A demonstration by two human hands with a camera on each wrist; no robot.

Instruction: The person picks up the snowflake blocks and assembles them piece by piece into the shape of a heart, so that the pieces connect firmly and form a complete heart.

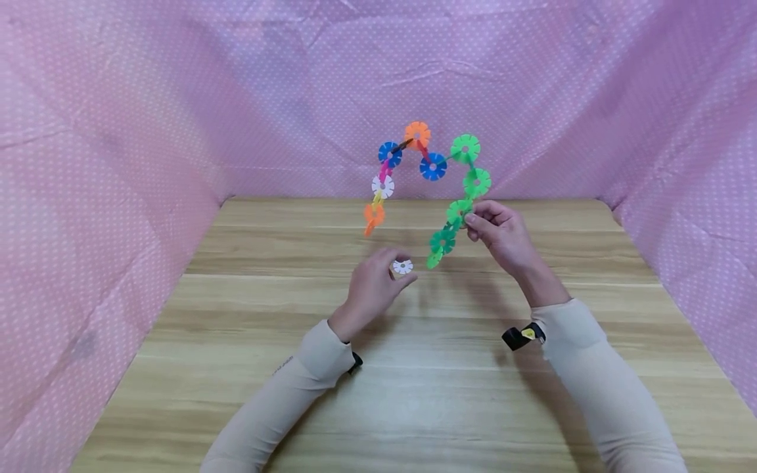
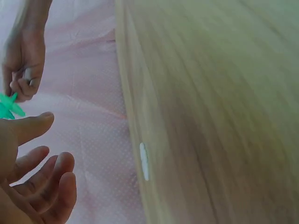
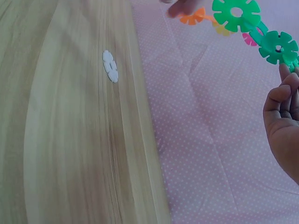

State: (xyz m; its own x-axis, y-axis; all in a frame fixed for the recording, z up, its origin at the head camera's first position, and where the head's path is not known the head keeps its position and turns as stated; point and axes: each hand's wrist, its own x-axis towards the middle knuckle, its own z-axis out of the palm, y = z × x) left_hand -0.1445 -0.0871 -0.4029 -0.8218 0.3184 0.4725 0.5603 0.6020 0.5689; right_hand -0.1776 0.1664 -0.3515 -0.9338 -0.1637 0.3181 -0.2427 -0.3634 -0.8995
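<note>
A chain of slotted snowflake discs (image 1: 465, 149) is held up above the table, bent into an arch. Green discs make up its right part; orange, blue, white, yellow and pink ones run down its left part. My right hand (image 1: 503, 236) pinches a green disc on the lower right side, also seen in the right wrist view. Between the two hanging ends, my left hand (image 1: 375, 286) is held apart from the chain, thumb and fingers spread with nothing between them. Beyond its fingers a white disc (image 3: 110, 66) lies flat on the table, partly covered in the head view.
The wood-grain table (image 1: 414, 407) reaches to a pink dotted cloth (image 1: 331, 85) hanging behind and at both sides. The white disc lies toward the table's far edge. Black straps (image 1: 523, 335) are worn at the wrists, by the beige sleeves.
</note>
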